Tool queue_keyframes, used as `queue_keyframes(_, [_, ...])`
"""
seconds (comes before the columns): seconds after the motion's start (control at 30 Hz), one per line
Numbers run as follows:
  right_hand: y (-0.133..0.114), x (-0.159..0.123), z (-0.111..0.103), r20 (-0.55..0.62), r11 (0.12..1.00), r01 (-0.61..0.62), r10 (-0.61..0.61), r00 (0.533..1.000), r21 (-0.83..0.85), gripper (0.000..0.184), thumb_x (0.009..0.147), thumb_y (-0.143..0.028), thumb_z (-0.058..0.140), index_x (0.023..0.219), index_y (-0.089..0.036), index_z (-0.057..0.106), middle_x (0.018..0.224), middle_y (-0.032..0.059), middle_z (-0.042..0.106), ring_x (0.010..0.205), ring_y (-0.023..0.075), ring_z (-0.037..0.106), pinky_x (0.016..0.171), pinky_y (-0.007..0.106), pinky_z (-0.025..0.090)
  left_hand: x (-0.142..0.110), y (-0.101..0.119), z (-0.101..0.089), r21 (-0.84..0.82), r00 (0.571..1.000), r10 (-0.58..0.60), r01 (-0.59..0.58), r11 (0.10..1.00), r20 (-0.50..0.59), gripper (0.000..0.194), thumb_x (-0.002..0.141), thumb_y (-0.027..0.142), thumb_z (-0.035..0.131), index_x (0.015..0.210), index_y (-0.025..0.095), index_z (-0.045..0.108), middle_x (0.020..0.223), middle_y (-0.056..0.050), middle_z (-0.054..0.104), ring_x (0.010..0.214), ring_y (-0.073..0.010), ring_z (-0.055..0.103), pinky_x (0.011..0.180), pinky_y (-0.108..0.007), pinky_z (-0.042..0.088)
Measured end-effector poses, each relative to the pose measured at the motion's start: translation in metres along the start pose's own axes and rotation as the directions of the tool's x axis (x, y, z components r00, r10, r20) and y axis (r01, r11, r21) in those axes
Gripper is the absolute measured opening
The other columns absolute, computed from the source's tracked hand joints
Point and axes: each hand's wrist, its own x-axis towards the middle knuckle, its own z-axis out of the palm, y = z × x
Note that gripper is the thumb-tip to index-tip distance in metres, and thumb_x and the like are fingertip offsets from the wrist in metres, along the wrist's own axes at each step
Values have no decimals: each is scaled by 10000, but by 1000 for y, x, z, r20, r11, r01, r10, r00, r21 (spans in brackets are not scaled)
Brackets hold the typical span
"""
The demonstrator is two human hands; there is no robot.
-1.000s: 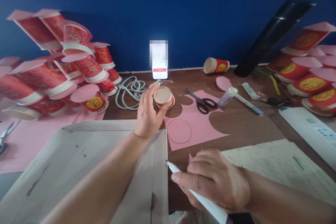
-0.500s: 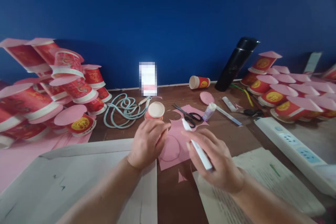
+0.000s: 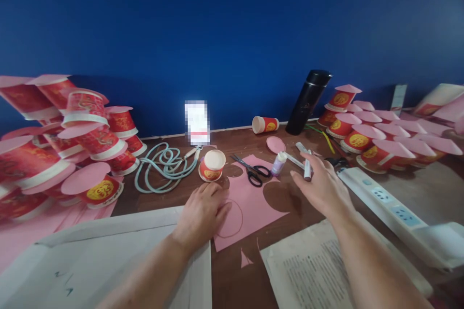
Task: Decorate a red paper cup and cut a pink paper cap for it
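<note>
My left hand (image 3: 203, 210) lies flat over the left edge of the pink paper sheet (image 3: 253, 217), beside a drawn circle, and holds nothing. My right hand (image 3: 328, 190) is at the right with thumb and fingers apart. A white marker (image 3: 307, 168) lies at its fingertips, and I cannot tell whether they still touch it. Just beyond my left hand stands a red paper cup (image 3: 212, 173) with its pale round end up. Black-handled scissors (image 3: 255, 171) rest on the far edge of the sheet. Next to them is a small glue bottle (image 3: 279, 164).
Red cups topped with pink discs (image 3: 87, 183) are stacked at left, more cups (image 3: 369, 137) at right. A coiled cord (image 3: 163, 166), a lit phone (image 3: 197, 123), a lying cup stack (image 3: 266, 124) and a black flask (image 3: 308, 101) stand behind. A power strip (image 3: 384, 198) lies right.
My right hand has moved right and loosened from the marker. My left hand has drawn back from the cup, its fingers now flat on the paper. The view has shifted slightly.
</note>
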Motion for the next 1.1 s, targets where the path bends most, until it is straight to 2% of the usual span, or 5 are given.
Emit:
queue_keyframes(0.17, [9, 5, 5, 205, 989, -36, 66, 977, -144, 589, 836, -560, 519, 1341, -257, 503, 1238, 153, 609, 1007, 349, 647, 746, 467, 497, 0, -1, -1, 5, 1000, 20, -20, 1000, 17, 225, 917, 353, 500, 1044, 224, 633, 1009, -67, 633, 943, -240, 592, 853, -412, 481])
queue_keyframes(0.47, [16, 5, 12, 256, 991, -12, 47, 965, -135, 620, 775, -620, 566, 1291, -276, 550, 1129, 119, 680, 998, 348, 656, 738, 428, 486, 0, 3, -3, 4, 998, -27, 27, 1000, 62, 334, 897, 483, 509, 1031, 210, 647, 1002, -75, 613, 944, -251, 566, 857, -425, 450])
queue_keyframes(0.67, [13, 3, 10, -2, 999, 35, -35, 999, -35, 516, 808, -546, 582, 1224, -241, 600, 1141, 132, 664, 973, 332, 658, 755, 441, 500, 0, 5, -2, 49, 996, -73, 70, 996, 59, 319, 827, 462, 612, 1011, 202, 613, 976, -72, 605, 939, -266, 560, 853, -425, 430])
queue_keyframes(0.8, [-4, -6, 12, -226, 953, 247, -205, 952, 176, 280, 886, -351, 531, 1125, -255, 639, 1044, 53, 694, 833, 199, 669, 745, 328, 503, 0, 6, -2, 44, 993, -105, 103, 994, 57, 287, 787, 430, 664, 940, 197, 593, 934, -65, 605, 907, -259, 565, 810, -395, 424])
queue_keyframes(1.1, [-50, -26, 28, -97, 863, 472, -462, 882, 179, 213, 910, -262, 508, 1029, -247, 684, 992, 28, 720, 831, 170, 681, 696, 266, 480, 0, 13, 1, 43, 978, -200, 198, 979, 51, 342, 780, 442, 675, 985, 195, 558, 974, -66, 588, 885, -249, 578, 766, -368, 416])
